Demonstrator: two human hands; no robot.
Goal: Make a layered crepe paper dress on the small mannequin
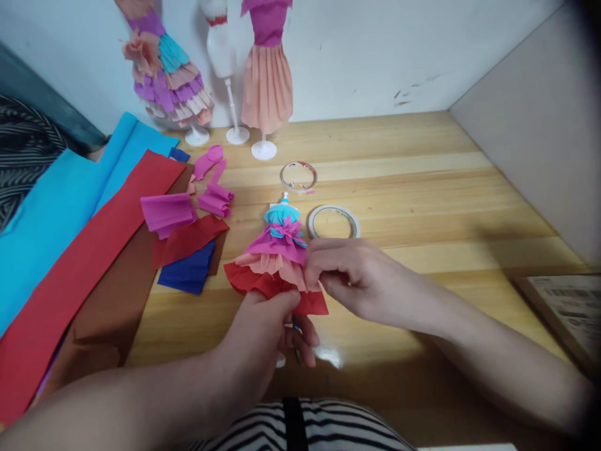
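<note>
Black-and-white striped cloth (248,427) with a black band down its middle is seen at 6 o'clock, nearest the camera. Just beyond it, near the centre, a small layered paper dress in turquoise, magenta, peach and red (277,250) is held above the pale wooden table (413,181). Its red bottom layer is gripped between thumb and fingers of the left hand (263,332), the other fingers being loosely curled beneath. At the dress's 4 o'clock, the peach layer's edge is pinched by the bent fingers of the right hand (357,275).

Near the dress, a white tape roll (357,224) is placed at 2 o'clock and a thin clear ring (282,177) at 1 o'clock. Crumpled magenta paper pieces (169,213) are scattered at 10 o'clock; a flat dark-blue paper piece (188,269) is laid at 9 o'clock, partly covered by a dark-red one (192,238). Farther out, long turquoise, red and brown paper sheets (94,250) are spread from 8 to 10 o'clock. Three white dress-form stands (263,150), two of them dressed in paper, are stood between 11 and 12 o'clock. A labelled brown box (568,313) is seen at 4 o'clock.
</note>
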